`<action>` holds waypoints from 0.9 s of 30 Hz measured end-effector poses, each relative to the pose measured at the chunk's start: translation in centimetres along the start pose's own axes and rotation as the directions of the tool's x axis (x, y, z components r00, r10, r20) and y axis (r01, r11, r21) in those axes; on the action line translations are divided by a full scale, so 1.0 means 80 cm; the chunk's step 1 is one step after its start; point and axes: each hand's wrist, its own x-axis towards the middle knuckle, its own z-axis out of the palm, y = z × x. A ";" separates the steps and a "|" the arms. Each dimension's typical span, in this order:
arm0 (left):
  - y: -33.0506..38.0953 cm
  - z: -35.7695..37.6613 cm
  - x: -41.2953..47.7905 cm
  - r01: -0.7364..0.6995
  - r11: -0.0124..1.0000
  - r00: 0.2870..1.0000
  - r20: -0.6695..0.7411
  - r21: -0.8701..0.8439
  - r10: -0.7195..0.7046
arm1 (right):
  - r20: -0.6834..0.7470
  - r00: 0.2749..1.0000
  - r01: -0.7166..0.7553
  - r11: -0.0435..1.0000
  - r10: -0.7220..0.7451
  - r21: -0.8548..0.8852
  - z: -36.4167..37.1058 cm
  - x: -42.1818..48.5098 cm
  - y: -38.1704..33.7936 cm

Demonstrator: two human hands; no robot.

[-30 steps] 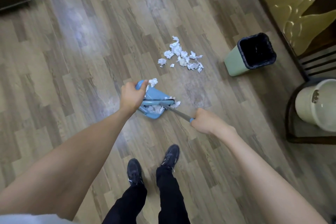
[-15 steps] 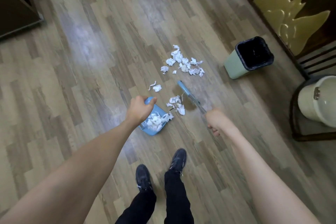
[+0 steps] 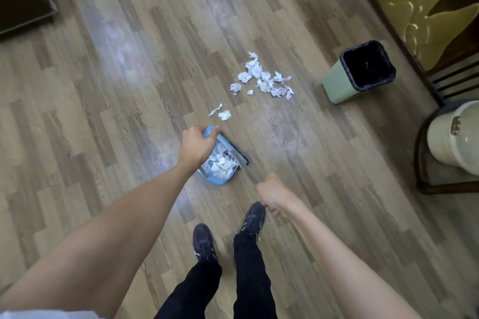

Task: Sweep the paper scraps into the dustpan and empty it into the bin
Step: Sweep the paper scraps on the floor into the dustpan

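Observation:
My left hand (image 3: 195,145) grips the handle of a blue dustpan (image 3: 217,180) resting on the wood floor, with white paper scraps (image 3: 223,163) inside it. My right hand (image 3: 274,194) holds the thin handle of a blue brush (image 3: 233,150), whose head lies across the pan's mouth. Two loose scraps (image 3: 220,113) lie just beyond the pan. A larger pile of scraps (image 3: 264,80) sits farther out. The green bin (image 3: 337,85) with a black liner stands to the right of that pile.
My two feet in dark shoes (image 3: 228,235) stand just behind the pan. A cream pot on a dark round stand (image 3: 456,137) is at the right edge. Dark furniture (image 3: 20,2) fills the top left and a dark wooden panel (image 3: 440,8) the top right.
The brush swung from out on the floor back against the pan's mouth, pushing the scraps near the pan into it. Two scraps stayed on the floor beyond the pan.

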 end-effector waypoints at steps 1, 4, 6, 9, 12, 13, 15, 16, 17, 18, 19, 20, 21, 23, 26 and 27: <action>0.000 -0.002 0.000 0.017 1.000 1.000 -0.017 -0.026 -0.018 | 0.023 1.000 0.015 0.999 -0.014 -0.047 -0.002 -0.006 -0.003; -0.001 -0.007 -0.001 0.053 0.993 0.997 -0.045 -0.101 -0.058 | 0.066 0.994 0.098 0.969 -0.085 -0.227 -0.021 -0.031 -0.020; 0.001 -0.010 0.000 0.063 0.992 0.997 -0.046 -0.112 -0.068 | 0.062 0.990 0.136 0.940 -0.123 -0.312 -0.041 -0.048 -0.037; 0.016 -0.023 0.005 0.078 0.992 0.995 -0.056 -0.097 -0.084 | 0.045 0.985 0.172 0.921 -0.167 -0.350 -0.071 -0.067 -0.063; 0.033 -0.046 0.020 0.099 0.987 0.990 -0.088 -0.127 -0.111 | -0.004 0.966 0.234 0.885 -0.257 -0.401 -0.098 -0.075 -0.091; 0.035 -0.052 0.025 0.107 0.985 0.989 -0.093 -0.133 -0.120 | -0.018 0.960 0.250 0.879 -0.281 -0.405 -0.104 -0.076 -0.100; 0.043 -0.063 0.036 0.109 0.985 0.987 -0.104 -0.135 -0.123 | -0.041 0.946 0.276 0.865 -0.322 -0.419 -0.119 -0.076 -0.120; 0.048 -0.067 0.042 0.102 0.987 0.987 -0.113 -0.128 -0.117 | -0.056 0.939 0.283 0.855 -0.339 -0.435 -0.125 -0.073 -0.131; 0.052 -0.070 0.046 0.097 0.989 0.987 -0.120 -0.114 -0.110 | -0.070 0.932 0.292 0.849 -0.357 -0.440 -0.131 -0.070 -0.138; 0.056 -0.073 0.051 0.092 0.990 0.986 -0.127 -0.105 -0.105 | -0.081 0.925 0.301 0.846 -0.372 -0.440 -0.135 -0.064 -0.148; 0.057 -0.076 0.057 0.093 0.991 0.985 -0.133 -0.101 -0.106 | -0.095 0.917 0.312 0.845 -0.387 -0.433 -0.139 -0.055 -0.157; 0.057 -0.079 0.065 0.094 0.990 0.985 -0.137 -0.101 -0.107 | -0.109 0.910 0.322 0.845 -0.401 -0.427 -0.143 -0.045 -0.169; 0.056 -0.080 0.069 0.094 0.991 0.985 -0.137 -0.098 -0.107 | -0.128 0.904 0.326 0.851 -0.409 -0.412 -0.147 -0.038 -0.175; 0.053 -0.086 0.085 0.101 0.991 0.985 -0.127 -0.092 -0.113 | -0.164 0.896 0.330 0.866 -0.413 -0.377 -0.157 -0.014 -0.196; 0.051 -0.092 0.113 0.074 0.995 0.992 -0.095 -0.063 -0.080 | -0.242 0.884 0.315 0.892 -0.400 -0.326 -0.170 0.023 -0.222; 0.052 -0.095 0.121 0.069 0.996 0.995 -0.075 -0.051 -0.073 | -0.272 0.879 0.304 0.901 -0.390 -0.310 -0.174 0.034 -0.228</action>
